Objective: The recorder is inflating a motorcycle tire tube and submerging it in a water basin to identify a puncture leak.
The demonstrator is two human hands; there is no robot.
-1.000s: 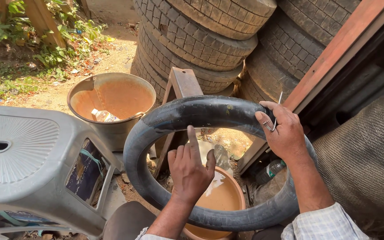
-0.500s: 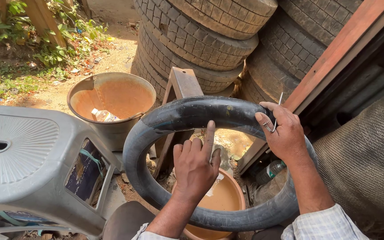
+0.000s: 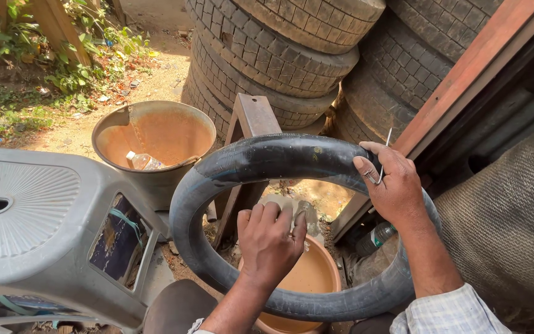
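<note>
A black rubber inner tube (image 3: 248, 164) stands upright in front of me. My right hand (image 3: 394, 185) grips its upper right part and also pinches a thin metal pin that sticks up between the fingers. My left hand (image 3: 270, 244) sits inside the ring with fingers curled, and a pale piece that I cannot make out shows at the fingertips. Below the tube stands an orange basin (image 3: 316, 278) of muddy water.
A grey plastic stool (image 3: 38, 229) lies at the left. Behind it is a metal tub (image 3: 156, 133) of brown water with a small bottle in it. Stacked tyres (image 3: 292, 55) rise at the back. A wooden stand, a sackcloth bundle (image 3: 502, 222) and a bottle are near.
My left hand has dropped lower inside the ring and its fingers have curled from spread to bent. The right hand and the tube have held still.
</note>
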